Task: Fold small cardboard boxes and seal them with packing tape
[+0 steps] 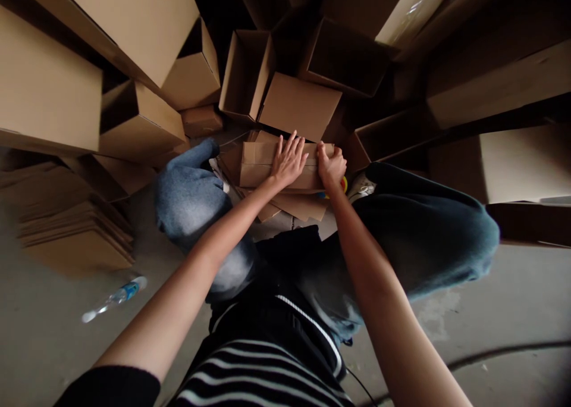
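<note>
Between knees (pixel 187 207), carton (pixel 257 172) under left grip (pixel 289 160), spread flat; right grip (pixel 332 165) curled at carton's right end, hold unclear

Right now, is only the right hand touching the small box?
No, the left hand also rests on top of the box, beside the right hand at its right end.

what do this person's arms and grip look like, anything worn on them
Each grip is an ungloved hand, left hand and right hand, with no markings that I can make out. The left forearm is bare below a plain black sleeve; the right forearm is bare too, its sleeve, if any, out of view.
</note>
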Motion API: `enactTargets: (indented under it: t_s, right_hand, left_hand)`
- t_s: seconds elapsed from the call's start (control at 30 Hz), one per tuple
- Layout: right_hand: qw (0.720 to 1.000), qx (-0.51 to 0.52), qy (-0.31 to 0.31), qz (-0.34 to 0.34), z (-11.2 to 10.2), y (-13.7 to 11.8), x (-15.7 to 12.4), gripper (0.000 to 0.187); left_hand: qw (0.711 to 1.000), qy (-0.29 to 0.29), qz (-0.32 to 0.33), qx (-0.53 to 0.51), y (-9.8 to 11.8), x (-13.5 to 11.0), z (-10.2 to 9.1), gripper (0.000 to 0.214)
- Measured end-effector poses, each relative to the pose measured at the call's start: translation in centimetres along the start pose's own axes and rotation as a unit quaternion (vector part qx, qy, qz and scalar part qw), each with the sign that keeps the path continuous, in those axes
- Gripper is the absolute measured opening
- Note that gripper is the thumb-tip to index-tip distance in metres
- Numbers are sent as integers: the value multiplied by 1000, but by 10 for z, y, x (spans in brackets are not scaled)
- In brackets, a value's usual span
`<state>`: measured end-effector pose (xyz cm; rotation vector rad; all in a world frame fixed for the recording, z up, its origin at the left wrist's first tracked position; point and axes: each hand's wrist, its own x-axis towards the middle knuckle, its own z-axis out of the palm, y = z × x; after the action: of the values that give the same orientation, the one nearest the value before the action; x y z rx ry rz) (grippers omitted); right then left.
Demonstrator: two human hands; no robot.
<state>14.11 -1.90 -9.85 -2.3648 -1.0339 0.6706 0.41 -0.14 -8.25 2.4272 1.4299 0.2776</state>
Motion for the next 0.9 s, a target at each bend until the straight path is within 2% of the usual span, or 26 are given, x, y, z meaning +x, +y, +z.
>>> enactTargets:
  t_s: [0.1,0.23,0.37,0.43,0.53,0.63,0.7,0.8,0.83,0.9]
  right_hand:
    - [998,3,32,-52,1,1,-4,75]
    - [983,-38,54,-170,-3,-2,-10,66]
    - [951,-90,16,-295,-3,-1,-10,55]
    - [938,-95,1,-334,1,1,-7,51]
    - [937,-94,7,-337,7,5,-4,47]
    - [941,-79,16,-328,12,7,-2,44]
    - [943,-64,24,-325,13,8,0,43]
    - [952,-32,48,-300,15,11,1,48]
    - [960,-18,58,-274,15,12,2,52]
    - [980,15,64,-190,15,13,2,63]
  left_hand:
    - [1000,-8,1,7,1,0,1,56]
    - [1000,-5,-6,13,0,0,3,57]
    - [1000,-6,-4,25,-1,-1,5,56]
    - [1000,-6,-2,29,0,-2,6,56]
    - [999,3,-5,32,0,-3,5,55]
    - [998,22,-48,30,-6,-2,-1,54]
    - [993,40,-107,33,-17,-1,-9,55]
    - [973,79,-213,38,-45,-2,-22,60]
    - [963,93,-251,35,-56,-4,-26,60]
    - [924,122,-362,8,-77,-9,-32,59]
